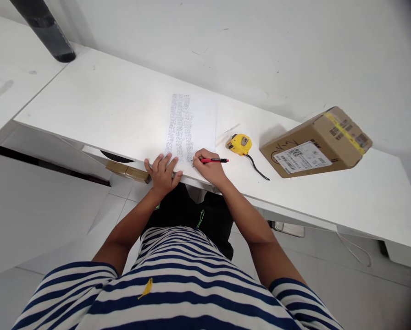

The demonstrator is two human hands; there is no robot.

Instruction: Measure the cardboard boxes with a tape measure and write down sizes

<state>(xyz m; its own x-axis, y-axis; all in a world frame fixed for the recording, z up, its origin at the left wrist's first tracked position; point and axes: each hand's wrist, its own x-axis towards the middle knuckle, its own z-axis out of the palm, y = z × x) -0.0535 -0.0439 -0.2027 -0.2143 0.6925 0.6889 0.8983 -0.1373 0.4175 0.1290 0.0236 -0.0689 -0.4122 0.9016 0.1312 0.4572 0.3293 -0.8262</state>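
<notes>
A white sheet of paper (pixel 195 121) covered with rows of handwriting lies on the white table (pixel 98 105). My left hand (pixel 163 171) rests flat on the sheet's near left corner at the table edge, fingers spread. My right hand (pixel 208 166) is closed around a red pen (pixel 215 160), its tip touching the paper near the bottom of the written column.
A yellow tape measure (pixel 239 143) with a black strap lies just right of the paper. A cardboard parcel (pixel 315 143) with a shipping label sits further right. A black post (pixel 47 30) stands at the far left. A brown box (pixel 128 171) lies on the floor under the table.
</notes>
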